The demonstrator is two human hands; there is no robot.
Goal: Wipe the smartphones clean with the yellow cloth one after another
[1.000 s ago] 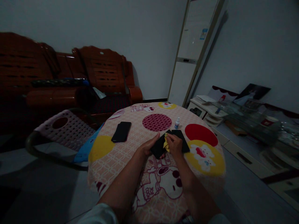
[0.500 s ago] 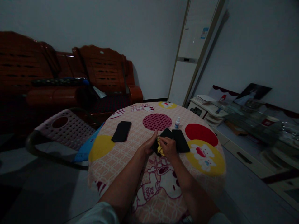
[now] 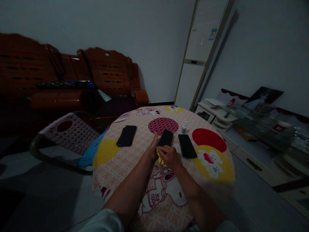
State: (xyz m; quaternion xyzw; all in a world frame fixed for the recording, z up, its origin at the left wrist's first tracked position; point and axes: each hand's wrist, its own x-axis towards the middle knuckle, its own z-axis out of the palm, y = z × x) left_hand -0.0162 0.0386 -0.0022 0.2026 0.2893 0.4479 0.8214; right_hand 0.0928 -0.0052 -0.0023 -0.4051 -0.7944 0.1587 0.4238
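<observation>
My left hand [image 3: 151, 151] holds the near end of a black phone [image 3: 165, 137] over the round table [image 3: 135, 161]. My right hand [image 3: 169, 157] is closed on a small yellow cloth [image 3: 159, 157] and presses it against the phone's near end. A second black phone [image 3: 187, 146] lies flat just right of my right hand. A third black phone [image 3: 126, 135] lies further left on the cartoon-print tablecloth.
A small white spray bottle [image 3: 184, 127] stands behind the phones. A pink perforated plastic chair [image 3: 69, 132] sits at the table's left, with a red wooden sofa [image 3: 72, 83] behind. A tall white air conditioner [image 3: 200, 54] and a low cluttered cabinet [image 3: 241, 119] are at the right.
The held phone has shifted left and away from the phone at its right, and now points up the table. My right hand with the cloth has slid down to the phone's near end.
</observation>
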